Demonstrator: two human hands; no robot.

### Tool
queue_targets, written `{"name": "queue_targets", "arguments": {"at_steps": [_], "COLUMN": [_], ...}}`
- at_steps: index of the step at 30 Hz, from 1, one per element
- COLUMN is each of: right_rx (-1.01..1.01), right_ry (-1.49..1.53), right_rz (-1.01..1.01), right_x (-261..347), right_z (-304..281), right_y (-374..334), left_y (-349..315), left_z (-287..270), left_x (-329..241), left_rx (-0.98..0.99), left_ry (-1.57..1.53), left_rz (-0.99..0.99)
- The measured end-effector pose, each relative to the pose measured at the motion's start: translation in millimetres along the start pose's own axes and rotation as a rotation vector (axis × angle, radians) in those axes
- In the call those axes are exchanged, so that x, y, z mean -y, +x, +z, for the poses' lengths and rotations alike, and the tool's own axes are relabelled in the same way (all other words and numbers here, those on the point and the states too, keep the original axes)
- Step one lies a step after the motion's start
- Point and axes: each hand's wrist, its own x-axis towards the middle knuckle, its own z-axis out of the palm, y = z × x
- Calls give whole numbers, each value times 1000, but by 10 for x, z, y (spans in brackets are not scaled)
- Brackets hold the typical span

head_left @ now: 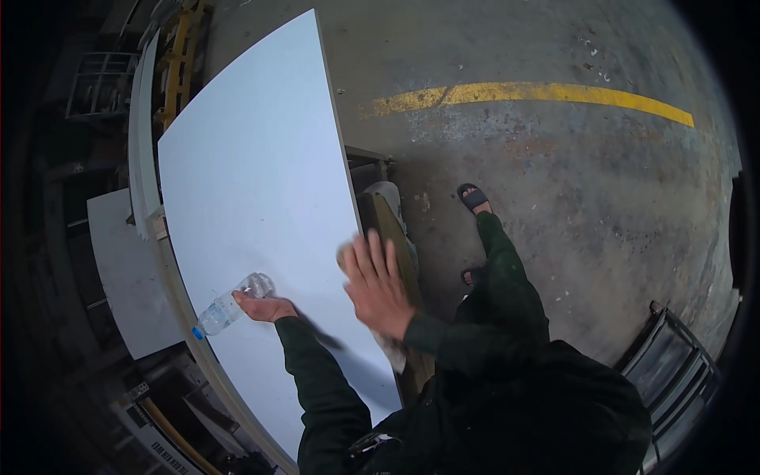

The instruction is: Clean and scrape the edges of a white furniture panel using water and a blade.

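My left hand (265, 307) is closed around a clear plastic bottle (218, 315) with a blue cap. The bottle is tilted over the white board (253, 150), its cap pointing down toward the board's left edge. Near the board's right edge, my right hand (377, 286) has its fingers stretched out, slightly smeared by motion. Part of a tan, roundish thing (343, 253) shows beside those fingers; its kind is hidden by the hand. Below the wrist, a pale, cloth-like piece (391, 353) hangs at the board's edge.
A second, smaller white panel (131, 273) lies lower on the left, by a yellow frame (180, 63). Metal framework (673, 364) stands at lower right. A yellow line (538, 92) crosses the concrete floor. My sandalled foot (473, 197) is right of the board.
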Motion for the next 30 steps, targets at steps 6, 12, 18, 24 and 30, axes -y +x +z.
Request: {"name": "queue_targets", "arguments": {"at_steps": [6,12,18,24,30], "right_rx": [-278,-16,407,-275,-69], "right_ry": [-382,-411,-399,-904,-705], "right_rz": [-32,-209,-408,-429,-672], "right_x": [-936,-457,-422,-1853,-1582], "right_z": [-630,-475,-521,-1315,-861], "right_y": [3064,2328,1708,5155,4799], "left_y": [61,223,-28,-52,111], "left_z": [138,-166,38,272,24], "left_x": [87,137,-8,190,241], "left_rx": [4,-152,-126,-143,-235], "left_ry": [-16,78,101,159,-5], "left_rz": [75,142,-39,32,11]}}
